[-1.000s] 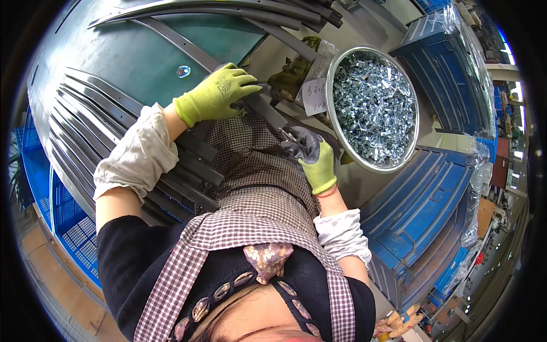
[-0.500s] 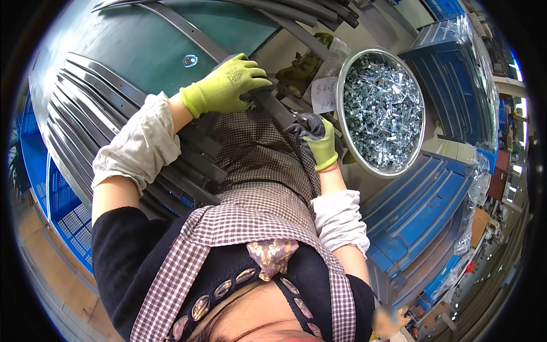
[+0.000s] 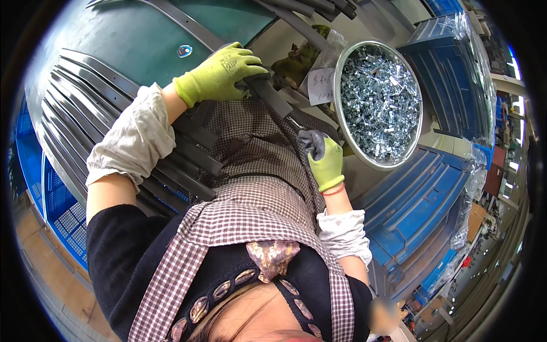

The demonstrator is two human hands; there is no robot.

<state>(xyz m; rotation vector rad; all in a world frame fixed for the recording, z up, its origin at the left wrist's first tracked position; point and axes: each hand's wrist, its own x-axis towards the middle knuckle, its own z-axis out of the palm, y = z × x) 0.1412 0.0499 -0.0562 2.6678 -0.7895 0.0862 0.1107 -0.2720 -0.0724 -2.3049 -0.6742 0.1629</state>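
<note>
My left hand [image 3: 223, 74], in a yellow-green glove with dark fingertips, is closed around a long dark strip [image 3: 272, 99]. The strip runs from the green tabletop to its end above my apron. Just past that end, my right hand [image 3: 325, 159] is closed, wearing the same kind of glove. A thin metal piece [image 3: 294, 122] sticks out of its fingers toward the strip's end; whether they touch, I cannot tell. Most of that piece is hidden in the fist. To the right stands a round metal bowl [image 3: 337, 102] filled with small shiny metal clips [image 3: 379, 105].
Several dark strips [image 3: 94, 102] lie side by side on the left of the green table [image 3: 228, 20]. More strips [image 3: 319, 8] are at the top. A paper label [image 3: 320, 86] hangs beside the bowl. Blue bins [image 3: 416, 211] stand on the right, a blue crate [image 3: 65, 219] at left.
My right hand has drawn back from the strip's end, down and slightly right, exposing the thin metal piece. My left hand keeps its hold on the strip. The whole view has shifted slightly.
</note>
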